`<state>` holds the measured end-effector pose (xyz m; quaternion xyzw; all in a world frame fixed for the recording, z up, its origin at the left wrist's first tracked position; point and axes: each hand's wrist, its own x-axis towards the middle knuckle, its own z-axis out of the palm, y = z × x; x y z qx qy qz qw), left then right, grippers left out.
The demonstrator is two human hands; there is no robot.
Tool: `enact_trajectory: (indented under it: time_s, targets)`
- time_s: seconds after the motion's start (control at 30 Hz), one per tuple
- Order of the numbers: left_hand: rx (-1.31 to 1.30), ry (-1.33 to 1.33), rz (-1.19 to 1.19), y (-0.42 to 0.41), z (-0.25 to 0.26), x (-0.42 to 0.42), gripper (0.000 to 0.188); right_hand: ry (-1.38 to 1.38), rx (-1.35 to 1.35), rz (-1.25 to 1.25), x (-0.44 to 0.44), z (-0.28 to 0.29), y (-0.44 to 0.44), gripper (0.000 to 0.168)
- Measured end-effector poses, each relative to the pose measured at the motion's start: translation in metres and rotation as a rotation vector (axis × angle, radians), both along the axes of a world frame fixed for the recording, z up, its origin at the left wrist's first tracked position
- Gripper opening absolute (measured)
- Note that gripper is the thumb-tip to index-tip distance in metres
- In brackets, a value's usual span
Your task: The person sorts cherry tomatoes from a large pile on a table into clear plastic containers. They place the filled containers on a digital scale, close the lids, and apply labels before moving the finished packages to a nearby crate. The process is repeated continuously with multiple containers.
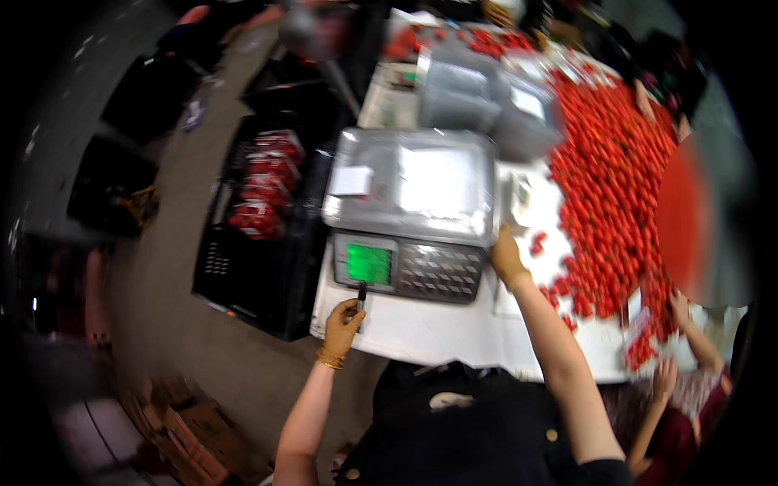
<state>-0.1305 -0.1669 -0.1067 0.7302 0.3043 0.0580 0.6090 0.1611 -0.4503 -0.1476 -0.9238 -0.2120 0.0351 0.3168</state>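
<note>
A digital weighing scale (434, 258) with a lit green display (369, 264) stands at the table's near left corner. On its metal pan (380, 212) lie a small white paper (351, 181) and a bright, washed-out patch. My left hand (340, 328), in a tan glove, grips a dark marker pen (361, 297) upright in front of the display. My right hand (508, 255), gloved alike, rests at the right side of the scale; its fingers are partly hidden by the scale's edge. Two loose red peppers or small tomatoes (538, 242) lie near it.
Clear plastic containers (459, 91) are stacked behind the scale. A large heap of small red produce (608, 200) covers the white table's (419, 331) right side, with co-workers' hands (681, 310) along it. A black crate (237, 273) holds filled packs (267, 182) at left; cardboard boxes (197, 434) lie below.
</note>
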Motion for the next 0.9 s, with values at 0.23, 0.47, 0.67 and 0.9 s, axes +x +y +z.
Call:
enact_trajectory:
  time_s: [0.23,0.47,0.67,0.9]
  targets:
    - [-1.007,-0.674,0.325,0.009,0.084,0.013,0.041,0.029,0.307,-0.033,-0.022,-0.007,-0.006,0.041]
    - [-0.957,-0.907,0.277,0.009,0.107,-0.009,0.041,0.079,0.15,-0.081,-0.038,-0.014,-0.016,0.023]
    - [-0.962,-0.98,0.209,0.008,0.124,-0.01,0.039,0.14,0.284,-0.13,-0.036,-0.024,-0.03,0.018]
    - [-0.894,-0.992,0.184,0.007,0.128,-0.021,0.038,0.23,0.305,-0.096,-0.057,-0.007,-0.025,0.014]
